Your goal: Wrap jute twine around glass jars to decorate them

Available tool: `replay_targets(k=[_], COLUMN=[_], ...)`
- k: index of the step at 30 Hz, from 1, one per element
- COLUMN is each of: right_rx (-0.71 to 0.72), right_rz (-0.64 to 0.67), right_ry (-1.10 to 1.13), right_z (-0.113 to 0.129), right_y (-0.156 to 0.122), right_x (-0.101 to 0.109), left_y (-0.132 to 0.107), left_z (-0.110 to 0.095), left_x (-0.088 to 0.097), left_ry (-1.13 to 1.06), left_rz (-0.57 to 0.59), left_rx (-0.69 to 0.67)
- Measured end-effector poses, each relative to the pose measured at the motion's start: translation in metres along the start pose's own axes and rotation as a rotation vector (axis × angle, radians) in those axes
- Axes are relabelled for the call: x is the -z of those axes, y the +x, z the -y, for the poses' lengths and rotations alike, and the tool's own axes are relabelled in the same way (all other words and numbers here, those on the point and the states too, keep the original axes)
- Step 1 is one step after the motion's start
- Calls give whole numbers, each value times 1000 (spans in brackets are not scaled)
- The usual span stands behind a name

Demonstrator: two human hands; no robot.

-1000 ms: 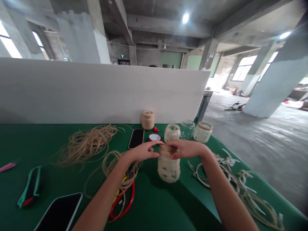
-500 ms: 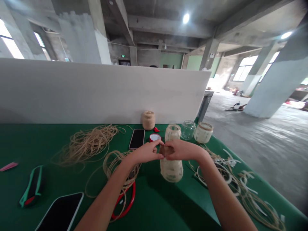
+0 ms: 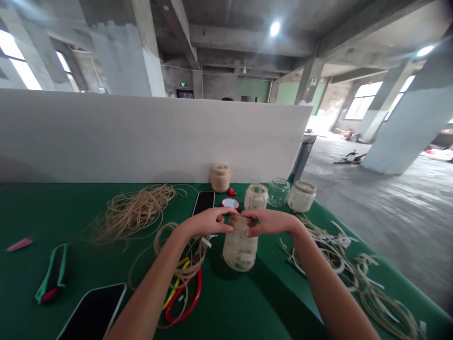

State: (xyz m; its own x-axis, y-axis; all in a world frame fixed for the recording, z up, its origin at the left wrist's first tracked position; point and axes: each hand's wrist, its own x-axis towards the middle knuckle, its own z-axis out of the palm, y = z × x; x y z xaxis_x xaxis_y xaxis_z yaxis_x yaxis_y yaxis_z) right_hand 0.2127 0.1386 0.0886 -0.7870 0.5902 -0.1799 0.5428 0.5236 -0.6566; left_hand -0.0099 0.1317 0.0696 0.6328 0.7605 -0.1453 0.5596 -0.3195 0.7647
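Observation:
A jar [image 3: 239, 252] with a pale, patchy covering stands on the green table, with brown twine [image 3: 239, 222] wound round its neck. My left hand [image 3: 208, 222] curls its thumb and fingers against the neck from the left. From the right, my right hand [image 3: 267, 222] grips the same neck, thumb in front and fingers over the top. A loose twine coil [image 3: 164, 236] lies under my left forearm, together with red-handled scissors [image 3: 198, 293] and a yellow handle [image 3: 172, 293]. The fingertips partly hide the jar's rim.
Behind stand another covered jar [image 3: 256, 196], a clear glass jar [image 3: 279, 192], a twine-rimmed jar [image 3: 301, 197] and a twine spool [image 3: 220, 179]. A tape roll [image 3: 230, 203], two phones [image 3: 204, 202], a twine heap [image 3: 136, 210], a utility knife [image 3: 53, 274] and tangled cords [image 3: 339, 264] surround them.
The jar has shifted left and my left hand has moved left with it. My right hand stays at its neck. A yellow handle and white strips now show beside my left arm.

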Motion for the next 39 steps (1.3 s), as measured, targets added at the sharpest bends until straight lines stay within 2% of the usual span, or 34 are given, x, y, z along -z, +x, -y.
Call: replay_targets(k=[3, 9, 12, 16, 21, 24, 31, 39], right_rx=[-16, -116, -97, -42, 7, 7, 17, -147], right_rz=[-6, -65, -72, 0, 41, 57, 72, -10], right_ry=[-52, -150, -173, -128, -65, -50, -47, -153], right_z=[3, 15, 15, 6, -5, -5, 0, 11], right_y=[-3, -8, -8, -7, -9, -11, -13, -14], right_x=[2, 1, 0, 2, 6, 8, 9, 6], left_y=[2, 4, 3, 1, -1, -1, 3, 7], left_z=[-3, -22, -26, -22, -10, -4, -1, -10], left_x=[-3, -14, -16, -11, -4, -2, -4, -13], left_ry=[13, 85, 100, 117, 19, -20, -25, 16], left_rz=[-18, -65, -59, 2, 25, 45, 10, -49], left_rx=[-11, -24, -18, -1, -28, -35, -30, -29])
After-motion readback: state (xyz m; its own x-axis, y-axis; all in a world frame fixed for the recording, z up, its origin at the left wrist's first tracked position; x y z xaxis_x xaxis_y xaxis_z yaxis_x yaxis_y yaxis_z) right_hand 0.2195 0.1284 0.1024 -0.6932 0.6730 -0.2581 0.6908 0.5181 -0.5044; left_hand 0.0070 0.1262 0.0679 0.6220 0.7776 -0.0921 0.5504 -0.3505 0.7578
